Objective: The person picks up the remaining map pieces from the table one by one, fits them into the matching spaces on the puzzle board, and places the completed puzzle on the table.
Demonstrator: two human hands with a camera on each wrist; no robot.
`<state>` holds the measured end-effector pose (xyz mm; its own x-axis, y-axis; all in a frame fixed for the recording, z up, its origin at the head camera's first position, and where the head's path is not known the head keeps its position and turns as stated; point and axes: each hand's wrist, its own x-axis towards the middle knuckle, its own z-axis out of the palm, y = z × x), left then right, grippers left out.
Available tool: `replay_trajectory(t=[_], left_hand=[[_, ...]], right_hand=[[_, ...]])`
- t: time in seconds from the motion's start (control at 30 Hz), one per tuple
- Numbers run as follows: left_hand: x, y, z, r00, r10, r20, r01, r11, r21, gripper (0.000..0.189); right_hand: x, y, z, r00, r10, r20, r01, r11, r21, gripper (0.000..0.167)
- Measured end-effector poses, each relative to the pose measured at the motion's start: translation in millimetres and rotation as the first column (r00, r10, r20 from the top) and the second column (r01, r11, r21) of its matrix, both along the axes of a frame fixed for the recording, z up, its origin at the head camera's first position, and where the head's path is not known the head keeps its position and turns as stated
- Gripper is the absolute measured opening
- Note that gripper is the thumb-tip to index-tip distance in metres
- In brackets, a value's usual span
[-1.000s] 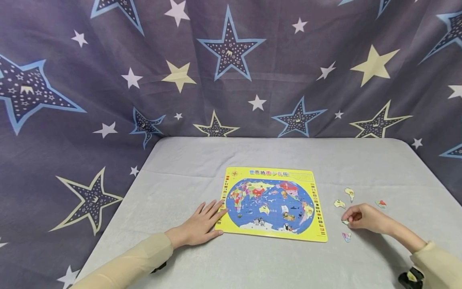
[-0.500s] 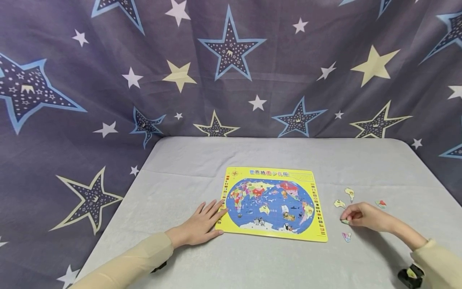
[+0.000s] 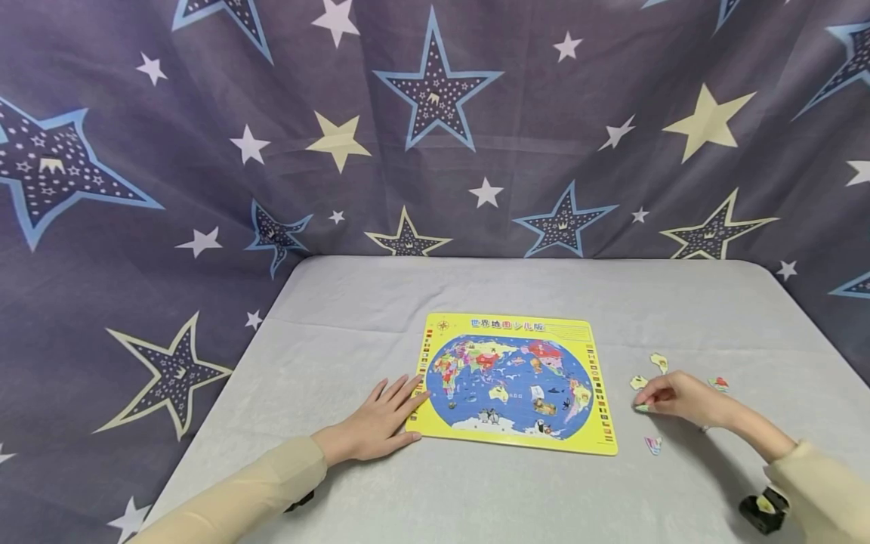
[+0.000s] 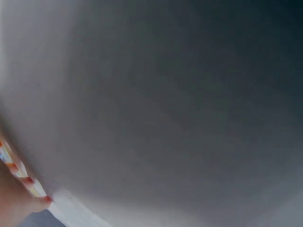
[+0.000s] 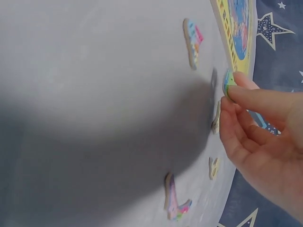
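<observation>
A yellow-bordered world map puzzle board (image 3: 578, 446) lies on the table. My left hand (image 3: 374, 431) rests with fingers spread along the board's left edge, fingertips over its border. To the right of the board, my right hand (image 3: 686, 400) pinches a small green and blue puzzle piece (image 5: 228, 82) between thumb and fingers. The right wrist view shows that piece raised, with the hand's shadow on the cloth below. Around this hand lie a pale yellow piece (image 3: 639, 383), another yellowish piece (image 3: 658, 363), a red and green piece (image 3: 718, 384) and a pink-purple piece (image 3: 653, 446).
A light grey cloth (image 3: 353, 302) covers the table. Behind it hangs a dark curtain (image 3: 476, 189) with a star pattern. Under the right wrist a bit of another piece (image 3: 704, 429) shows. Mostly grey surface fills the left wrist view, with part of the left hand at lower left.
My right hand has picked up the green puzzle piece and shifted slightly away from me and left. The left hand and the board have stayed in place.
</observation>
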<state>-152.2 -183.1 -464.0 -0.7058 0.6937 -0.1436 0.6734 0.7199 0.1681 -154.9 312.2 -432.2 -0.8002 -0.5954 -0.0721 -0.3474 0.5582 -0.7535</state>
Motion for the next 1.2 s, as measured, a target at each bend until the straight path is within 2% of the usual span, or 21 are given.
replay_trajectory(t=[0.27,0.43,0.8,1.2], left_hand=[[-0.8,-0.3,-0.5,1.000,-0.005,-0.001,0.005,1.000,0.022,0.064],[-0.4,0.0,-0.2,1.000,0.002,0.001,-0.002,1.000,-0.016,0.064],[0.0,-0.2,-0.1,1.000,0.001,-0.001,-0.001,1.000,-0.020,0.064],[0.6,0.3,1.3,1.000,0.004,-0.002,-0.004,1.000,-0.017,0.064]], right_hand=[[-6.6,-14,4.0,0.996,-0.081,-0.026,0.082,0.995,0.059,0.017],[-10.9,-25,3.4,0.996,-0.086,-0.013,0.086,0.996,0.026,0.018],[-24.3,-46,2.8,0.997,-0.075,0.022,0.075,0.996,-0.037,0.022],[-37.9,-70,3.4,0.991,-0.131,0.039,0.132,0.991,-0.003,0.022]])
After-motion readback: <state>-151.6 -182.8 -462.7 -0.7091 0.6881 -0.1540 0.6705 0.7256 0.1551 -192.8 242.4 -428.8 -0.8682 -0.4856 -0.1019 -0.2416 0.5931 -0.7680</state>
